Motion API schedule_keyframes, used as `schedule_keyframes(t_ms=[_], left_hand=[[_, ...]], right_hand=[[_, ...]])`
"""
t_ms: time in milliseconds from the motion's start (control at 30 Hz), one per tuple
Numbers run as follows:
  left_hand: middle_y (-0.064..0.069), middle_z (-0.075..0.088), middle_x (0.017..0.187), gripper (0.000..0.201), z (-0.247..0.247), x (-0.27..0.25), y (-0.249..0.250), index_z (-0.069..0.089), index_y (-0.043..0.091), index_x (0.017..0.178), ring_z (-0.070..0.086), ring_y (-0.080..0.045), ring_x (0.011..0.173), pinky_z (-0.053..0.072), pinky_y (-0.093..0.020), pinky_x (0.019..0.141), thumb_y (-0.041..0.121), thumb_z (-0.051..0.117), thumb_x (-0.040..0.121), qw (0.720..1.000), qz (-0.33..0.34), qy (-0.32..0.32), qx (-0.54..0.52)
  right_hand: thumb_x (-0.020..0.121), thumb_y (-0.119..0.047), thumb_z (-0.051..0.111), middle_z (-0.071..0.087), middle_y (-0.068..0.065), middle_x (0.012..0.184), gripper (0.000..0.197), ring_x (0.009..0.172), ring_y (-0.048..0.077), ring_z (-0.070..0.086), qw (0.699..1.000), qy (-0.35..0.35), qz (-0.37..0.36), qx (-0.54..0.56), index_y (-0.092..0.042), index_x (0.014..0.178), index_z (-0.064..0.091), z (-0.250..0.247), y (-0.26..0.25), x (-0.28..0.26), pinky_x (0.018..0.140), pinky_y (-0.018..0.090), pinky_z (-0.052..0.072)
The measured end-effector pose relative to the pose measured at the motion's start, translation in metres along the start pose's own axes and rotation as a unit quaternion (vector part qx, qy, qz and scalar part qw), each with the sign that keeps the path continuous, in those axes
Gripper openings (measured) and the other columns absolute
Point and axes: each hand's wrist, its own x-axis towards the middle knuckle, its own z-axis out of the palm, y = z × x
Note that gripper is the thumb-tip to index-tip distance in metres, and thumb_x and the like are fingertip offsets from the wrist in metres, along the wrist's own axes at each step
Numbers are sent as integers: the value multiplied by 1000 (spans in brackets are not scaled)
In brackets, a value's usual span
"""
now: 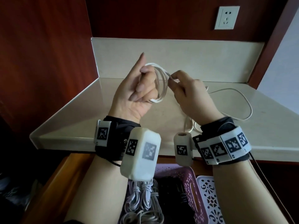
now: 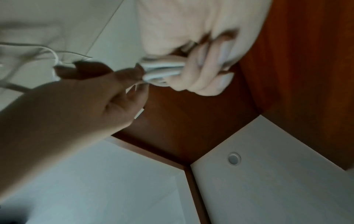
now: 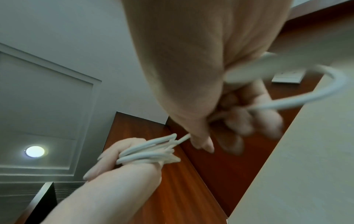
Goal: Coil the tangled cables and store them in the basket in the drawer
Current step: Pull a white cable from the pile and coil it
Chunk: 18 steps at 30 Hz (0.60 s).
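Both hands' grip on white cable (image 1: pixel 161 81): left hand (image 1: pixel 137 92) around coil, right hand (image 1: pixel 192 96) pinching strand.

The loose end of the white cable (image 1: pixel 233 101) is lost behind the right hand (image 1: pixel 194 97) – its plug can't be made out. The purple basket (image 1: pixel 191 188) is cut off at the frame's bottom edge, partly covered by forearms – contents only half seen.

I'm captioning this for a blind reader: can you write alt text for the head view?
The left hand grips a coil of white cable while the right hand pinches its loose strand above a pale countertop; below, an open drawer holds a purple basket with bundled cables.
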Motion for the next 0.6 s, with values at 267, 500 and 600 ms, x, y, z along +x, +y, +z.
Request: schedule_keyframes(t_ms=[267,500,600], left_hand=[[-8,68,74,28,-5,-4,8,44,2,111,41,-7,33,37,-19,37,28,38,100,956,244,45,-156],[19,55,129,36,-15,-4,14,46,18,136,60,-3,111,43,-30,104,23,31,105,913,333,202,120],[18,47,136,28,-27,-1,13,51,23,126,44,-7,132,29,-41,115,27,42,100,855,327,292,277]], right_hand=[[90,-9,49,69,-9,85,19,88,15,60,942,-314,92,-82,-23,96,61,8,-2,-8,82,30,48],[92,-10,48,62,-7,95,26,85,6,58,915,-378,104,-95,-28,94,67,5,-8,-12,74,12,44],[91,-4,46,59,-7,75,34,50,6,55,928,-350,120,-48,-27,99,70,1,-8,-9,48,11,43]])
